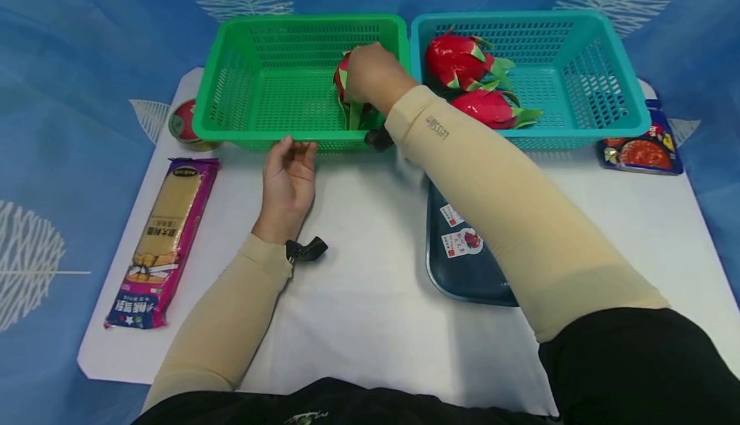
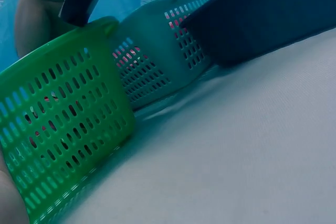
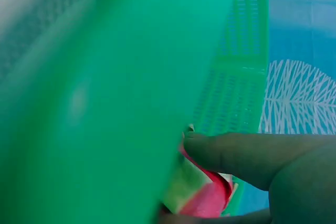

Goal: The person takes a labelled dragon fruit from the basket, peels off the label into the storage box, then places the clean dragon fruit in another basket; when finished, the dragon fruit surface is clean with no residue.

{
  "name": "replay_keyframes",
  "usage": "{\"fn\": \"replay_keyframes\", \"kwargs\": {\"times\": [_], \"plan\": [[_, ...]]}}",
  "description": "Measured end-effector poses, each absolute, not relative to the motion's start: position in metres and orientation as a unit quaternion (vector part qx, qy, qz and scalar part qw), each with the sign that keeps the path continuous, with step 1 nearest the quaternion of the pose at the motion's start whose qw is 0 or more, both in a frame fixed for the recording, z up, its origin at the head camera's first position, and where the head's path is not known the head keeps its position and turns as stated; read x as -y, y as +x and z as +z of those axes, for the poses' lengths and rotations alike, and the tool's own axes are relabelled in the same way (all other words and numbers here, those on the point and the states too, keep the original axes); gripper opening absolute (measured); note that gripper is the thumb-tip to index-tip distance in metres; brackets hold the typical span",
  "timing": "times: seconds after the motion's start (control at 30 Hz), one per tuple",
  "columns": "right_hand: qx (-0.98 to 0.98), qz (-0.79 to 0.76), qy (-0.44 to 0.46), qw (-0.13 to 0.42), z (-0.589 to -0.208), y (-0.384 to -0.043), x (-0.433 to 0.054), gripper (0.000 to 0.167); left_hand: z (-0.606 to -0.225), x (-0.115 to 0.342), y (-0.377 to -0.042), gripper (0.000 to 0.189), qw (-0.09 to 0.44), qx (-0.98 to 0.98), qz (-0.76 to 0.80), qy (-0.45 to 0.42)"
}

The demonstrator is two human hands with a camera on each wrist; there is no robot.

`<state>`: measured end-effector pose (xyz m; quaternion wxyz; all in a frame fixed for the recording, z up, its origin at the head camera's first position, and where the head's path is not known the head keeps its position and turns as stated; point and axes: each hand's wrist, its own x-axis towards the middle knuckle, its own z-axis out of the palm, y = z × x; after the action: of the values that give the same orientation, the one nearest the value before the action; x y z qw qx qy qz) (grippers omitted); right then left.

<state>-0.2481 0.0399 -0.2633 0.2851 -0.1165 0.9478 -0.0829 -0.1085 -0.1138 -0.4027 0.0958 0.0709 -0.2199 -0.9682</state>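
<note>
Inside the right end of the green basket [image 1: 300,136], my right hand [image 1: 372,72] grips a red dragon fruit [image 1: 340,69] with green leaf tips. The right wrist view shows the thumb against this dragon fruit [image 3: 210,198], with the basket wall blurred in front. My left hand [image 1: 289,184] is palm up at the basket's front rim, its fingers loosely bent and right at the wall. Two more dragon fruits, one behind [image 1: 453,59] and one in front [image 1: 482,107], lie at the left end of the turquoise basket [image 1: 578,133], partly behind my right forearm.
A dark blue tray [image 1: 462,287] bearing labels [image 1: 462,243] stands under my right forearm. On the left of the white table [image 1: 370,322] lie a long noodle packet [image 1: 164,232] and a round can [image 1: 184,122]. A blue pouch [image 1: 644,150] sits at the right edge.
</note>
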Motion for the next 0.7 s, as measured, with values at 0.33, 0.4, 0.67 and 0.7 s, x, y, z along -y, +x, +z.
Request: {"fn": "replay_keyframes", "kwargs": {"times": [0.33, 0.4, 0.67, 0.7], "plan": [[-0.956, -0.109, -0.111, 0.249, -0.283, -0.24, -0.044, 0.062, -0.402, 0.114, -0.107, 0.013, 0.095, 0.218, -0.967, 0.087], [-0.959, -0.117, -0.107, 0.233, -0.286, -0.239, -0.045, 0.057, -0.402, 0.114, -0.107, 0.013, 0.094, 0.217, -0.968, 0.085], [-0.969, -0.181, -0.056, 0.162, -0.298, -0.234, -0.044, 0.063, -0.403, 0.113, -0.109, 0.014, 0.103, 0.232, -0.965, 0.071], [-0.969, -0.189, -0.05, 0.151, -0.299, -0.233, -0.043, 0.062, -0.403, 0.113, -0.109, 0.014, 0.102, 0.231, -0.965, 0.07]]}}
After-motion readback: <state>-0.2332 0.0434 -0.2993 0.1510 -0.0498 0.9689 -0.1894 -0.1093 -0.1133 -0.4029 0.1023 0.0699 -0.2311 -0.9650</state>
